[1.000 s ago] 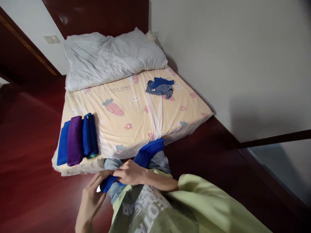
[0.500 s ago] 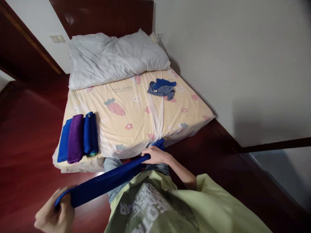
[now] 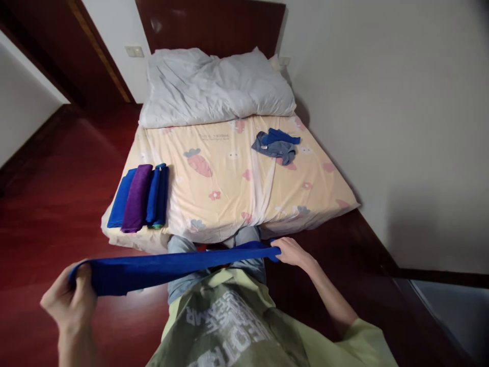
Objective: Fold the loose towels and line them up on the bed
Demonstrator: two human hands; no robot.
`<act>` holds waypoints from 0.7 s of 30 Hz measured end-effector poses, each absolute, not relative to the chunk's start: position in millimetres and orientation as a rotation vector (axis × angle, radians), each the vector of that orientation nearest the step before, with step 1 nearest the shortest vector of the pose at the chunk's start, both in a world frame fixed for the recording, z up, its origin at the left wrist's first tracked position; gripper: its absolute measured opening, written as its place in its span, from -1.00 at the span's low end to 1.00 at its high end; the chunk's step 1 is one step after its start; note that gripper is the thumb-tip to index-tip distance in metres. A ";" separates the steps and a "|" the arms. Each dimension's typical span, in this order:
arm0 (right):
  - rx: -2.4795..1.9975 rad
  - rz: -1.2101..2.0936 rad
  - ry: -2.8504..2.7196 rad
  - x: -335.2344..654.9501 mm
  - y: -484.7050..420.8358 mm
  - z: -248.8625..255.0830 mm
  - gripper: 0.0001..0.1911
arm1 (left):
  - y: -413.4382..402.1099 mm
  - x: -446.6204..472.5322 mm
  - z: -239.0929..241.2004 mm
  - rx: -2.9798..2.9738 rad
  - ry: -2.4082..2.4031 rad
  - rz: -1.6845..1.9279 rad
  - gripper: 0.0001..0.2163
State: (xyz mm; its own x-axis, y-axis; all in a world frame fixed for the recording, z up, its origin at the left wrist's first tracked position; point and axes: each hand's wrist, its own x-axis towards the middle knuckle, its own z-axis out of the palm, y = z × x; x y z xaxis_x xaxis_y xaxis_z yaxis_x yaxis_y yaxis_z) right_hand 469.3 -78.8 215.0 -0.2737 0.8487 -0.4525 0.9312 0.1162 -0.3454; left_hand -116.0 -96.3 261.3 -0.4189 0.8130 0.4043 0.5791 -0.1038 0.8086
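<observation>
A blue towel [image 3: 164, 267], drawn out into a long folded strip, stretches between my two hands in front of my legs. My left hand [image 3: 71, 300] grips its left end, thumb on top. At the other end my right hand [image 3: 291, 252] is closed around the cloth, with a short bit of it past the fingers. Folded towels lie side by side on the bed's near left corner: a purple towel [image 3: 137, 199] between blue towels [image 3: 121, 199]. Farther back on the right of the bed is a crumpled grey-blue cloth [image 3: 277, 148] with a blue cloth [image 3: 282, 135] on top.
The bed [image 3: 229, 173] has a cream sheet with carrot and flower prints. A grey-white quilt [image 3: 214, 92] lies bunched against the dark wooden headboard [image 3: 214, 25]. A wall [image 3: 401, 127] runs along the right. Dark red wooden floor [image 3: 57, 214] surrounds the bed.
My right hand has moved out to the right, pulling the towel longer and more level. My left hand has risen a little. The view has shifted, moving the bed rightward.
</observation>
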 end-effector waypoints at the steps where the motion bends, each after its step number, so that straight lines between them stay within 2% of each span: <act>1: 1.843 -0.855 2.228 473.2 -77.7 213.9 -0.86 | -92.0 -114.6 261.3 1.513 2.048 1.570 -0.87; 6: 2.179 -0.914 2.303 495.6 -52.5 224.5 -0.94 | -49.1 -111.8 271.3 1.551 2.184 1.446 -0.72; 9: 2.169 -1.237 2.379 505.0 -35.1 239.0 -0.93 | -17.8 -111.1 283.9 1.562 2.143 1.483 -0.69; 12: 1.975 -1.487 2.370 508.6 -29.7 248.4 -0.89 | 4.4 -109.9 296.5 1.569 2.010 1.574 -0.69; 14: 1.922 -1.394 2.377 512.0 -30.7 249.9 -0.91 | 13.6 -109.0 301.1 1.600 1.938 1.611 -0.71; 17: 2.015 -1.050 2.408 525.1 -30.2 248.3 -0.99 | 23.7 -106.6 300.4 1.643 1.861 1.561 -0.73; 21: 2.107 -0.842 2.434 553.7 -20.1 242.5 -0.92 | 35.2 -96.2 293.2 1.621 1.886 1.475 -0.62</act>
